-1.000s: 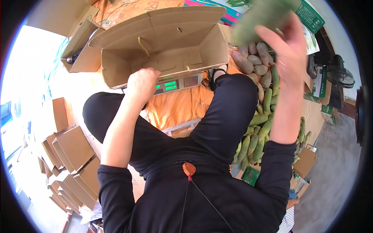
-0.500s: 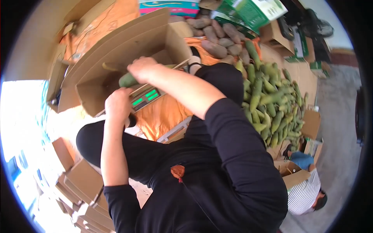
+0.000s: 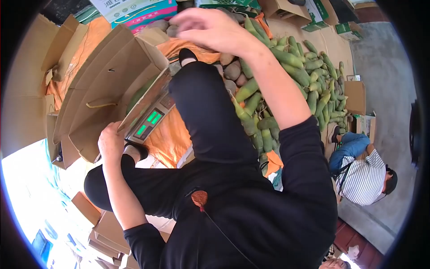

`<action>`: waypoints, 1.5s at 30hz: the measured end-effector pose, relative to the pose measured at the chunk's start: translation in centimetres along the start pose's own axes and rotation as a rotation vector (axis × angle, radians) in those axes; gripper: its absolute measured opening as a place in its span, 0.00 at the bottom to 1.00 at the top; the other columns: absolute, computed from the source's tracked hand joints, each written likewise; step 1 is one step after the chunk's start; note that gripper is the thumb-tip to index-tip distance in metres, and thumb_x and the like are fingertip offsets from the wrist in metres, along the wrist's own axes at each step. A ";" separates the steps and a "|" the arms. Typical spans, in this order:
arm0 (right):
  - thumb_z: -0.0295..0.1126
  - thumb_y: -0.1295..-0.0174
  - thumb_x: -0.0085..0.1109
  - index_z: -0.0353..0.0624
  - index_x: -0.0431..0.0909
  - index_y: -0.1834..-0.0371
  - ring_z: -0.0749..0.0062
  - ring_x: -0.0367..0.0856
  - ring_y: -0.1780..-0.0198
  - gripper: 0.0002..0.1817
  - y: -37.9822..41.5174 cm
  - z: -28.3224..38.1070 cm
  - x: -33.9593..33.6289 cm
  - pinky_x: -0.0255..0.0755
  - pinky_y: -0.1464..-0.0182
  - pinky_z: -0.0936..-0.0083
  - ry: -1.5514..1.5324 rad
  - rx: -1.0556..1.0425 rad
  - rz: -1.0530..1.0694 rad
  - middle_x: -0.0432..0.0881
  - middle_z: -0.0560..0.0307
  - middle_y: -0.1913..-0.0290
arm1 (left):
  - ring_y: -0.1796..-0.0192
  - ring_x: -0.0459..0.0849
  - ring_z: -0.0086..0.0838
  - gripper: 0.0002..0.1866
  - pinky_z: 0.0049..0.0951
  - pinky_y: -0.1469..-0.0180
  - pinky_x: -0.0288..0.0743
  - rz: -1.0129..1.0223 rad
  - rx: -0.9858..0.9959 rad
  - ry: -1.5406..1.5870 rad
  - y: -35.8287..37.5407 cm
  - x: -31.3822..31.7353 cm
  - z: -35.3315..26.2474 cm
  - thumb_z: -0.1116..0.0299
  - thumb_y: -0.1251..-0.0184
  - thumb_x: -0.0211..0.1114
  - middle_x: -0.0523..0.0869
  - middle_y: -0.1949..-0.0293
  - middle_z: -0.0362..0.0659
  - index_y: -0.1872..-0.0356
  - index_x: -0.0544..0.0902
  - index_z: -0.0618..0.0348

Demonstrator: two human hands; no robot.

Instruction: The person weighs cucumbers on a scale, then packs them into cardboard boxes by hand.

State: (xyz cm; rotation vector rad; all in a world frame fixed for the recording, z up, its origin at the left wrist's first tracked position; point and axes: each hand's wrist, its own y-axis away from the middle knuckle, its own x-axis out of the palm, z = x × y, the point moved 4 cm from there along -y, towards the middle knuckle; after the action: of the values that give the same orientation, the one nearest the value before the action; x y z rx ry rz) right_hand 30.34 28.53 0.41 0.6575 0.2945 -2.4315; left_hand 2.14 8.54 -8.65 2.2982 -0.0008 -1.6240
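My left hand (image 3: 112, 142) has its fingers closed on the near edge of an open cardboard box (image 3: 101, 96). Inside the box, part of a green radish (image 3: 138, 97) shows behind the near wall. Below that wall is a digital scale (image 3: 150, 124) with lit green displays. My right hand (image 3: 210, 30) hangs in the air to the right of the box, thumb and fingers apart, with nothing in it. It is over the dark, rounded root vegetables (image 3: 233, 71), close to the pile of green radishes (image 3: 293, 67).
Orange sheeting (image 3: 168, 139) lies under the scale. Printed cartons (image 3: 148, 18) stand at the back. Flattened cardboard (image 3: 112, 233) is stacked at lower left. A person in a striped shirt (image 3: 363, 179) sits at the right, beside an open carton (image 3: 355, 97).
My right hand has left the radish in the box and moved up and to the right, opening. My left hand stays at the box edge. The whole view has turned toward the right.
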 end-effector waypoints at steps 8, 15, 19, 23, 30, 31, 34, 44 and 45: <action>0.36 0.46 0.67 0.39 0.78 0.51 0.66 0.83 0.56 0.21 16.5 -24.2 1.7 0.75 0.52 0.71 0.066 0.619 -0.254 0.84 0.49 0.59 | 0.56 0.82 0.47 0.14 0.40 0.53 0.75 0.023 -0.025 -0.053 0.1 -0.3 -0.7 0.72 0.46 0.63 0.84 0.61 0.50 0.56 0.85 0.55; 0.42 0.54 0.73 0.37 0.73 0.42 0.53 0.78 0.45 0.36 30.3 -33.2 10.2 0.70 0.42 0.64 0.262 1.153 -0.250 0.80 0.41 0.49 | 0.56 0.82 0.46 0.14 0.39 0.52 0.75 0.023 -0.059 -0.013 0.2 -0.2 -0.4 0.73 0.44 0.63 0.84 0.61 0.49 0.56 0.85 0.54; 0.40 0.55 0.75 0.38 0.66 0.35 0.52 0.75 0.41 0.42 32.0 -32.6 11.4 0.69 0.40 0.65 0.302 1.338 -0.281 0.76 0.38 0.43 | 0.56 0.82 0.46 0.13 0.39 0.53 0.75 0.026 -0.044 -0.020 0.1 -0.2 -0.6 0.71 0.44 0.63 0.84 0.61 0.49 0.56 0.85 0.52; 0.41 0.56 0.75 0.41 0.64 0.33 0.51 0.73 0.39 0.45 31.5 -33.3 12.6 0.68 0.38 0.64 0.207 1.327 -0.309 0.74 0.39 0.40 | 0.57 0.82 0.45 0.12 0.38 0.54 0.75 0.018 -0.030 -0.014 0.0 0.0 -0.3 0.70 0.43 0.63 0.84 0.62 0.48 0.57 0.85 0.51; 0.39 0.50 0.69 0.47 0.65 0.33 0.51 0.66 0.34 0.39 29.6 -32.8 12.4 0.61 0.34 0.64 0.172 1.450 -0.189 0.70 0.47 0.35 | 0.59 0.82 0.43 0.10 0.39 0.56 0.75 -0.014 -0.020 -0.020 0.2 0.0 -0.3 0.71 0.42 0.59 0.82 0.66 0.47 0.61 0.85 0.51; 0.39 0.50 0.69 0.47 0.65 0.33 0.51 0.66 0.34 0.39 29.3 -32.8 12.8 0.61 0.34 0.64 0.174 1.433 -0.177 0.70 0.47 0.35 | 0.59 0.82 0.43 0.10 0.39 0.56 0.75 -0.010 -0.014 -0.025 0.3 -0.1 -0.4 0.71 0.42 0.59 0.82 0.66 0.47 0.61 0.85 0.51; 0.37 0.49 0.67 0.46 0.65 0.34 0.51 0.68 0.35 0.36 28.7 -32.5 12.7 0.57 0.32 0.61 0.350 1.369 -0.187 0.74 0.48 0.38 | 0.59 0.82 0.43 0.11 0.39 0.56 0.76 -0.030 -0.010 -0.032 0.2 0.2 0.0 0.73 0.43 0.58 0.82 0.66 0.46 0.62 0.86 0.51; 0.29 0.52 0.68 0.42 0.66 0.38 0.44 0.79 0.50 0.34 30.2 -33.5 14.2 0.71 0.49 0.59 0.288 1.171 -0.183 0.81 0.36 0.55 | 0.59 0.82 0.44 0.11 0.39 0.56 0.76 -0.054 0.043 -0.031 0.1 -0.1 0.1 0.75 0.45 0.59 0.83 0.66 0.47 0.62 0.86 0.52; 0.29 0.52 0.68 0.42 0.66 0.38 0.44 0.79 0.50 0.34 30.5 -33.3 14.0 0.71 0.49 0.59 0.291 1.168 -0.183 0.81 0.36 0.55 | 0.59 0.82 0.45 0.12 0.40 0.56 0.76 -0.048 0.044 -0.029 0.1 0.0 0.1 0.75 0.46 0.59 0.83 0.66 0.47 0.62 0.86 0.53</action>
State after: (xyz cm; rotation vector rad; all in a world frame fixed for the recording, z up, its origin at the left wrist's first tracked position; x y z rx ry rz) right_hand 51.71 8.97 -36.97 1.5009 -1.0862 -2.5001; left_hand 2.05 8.38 -8.63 2.3242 0.0123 -1.6969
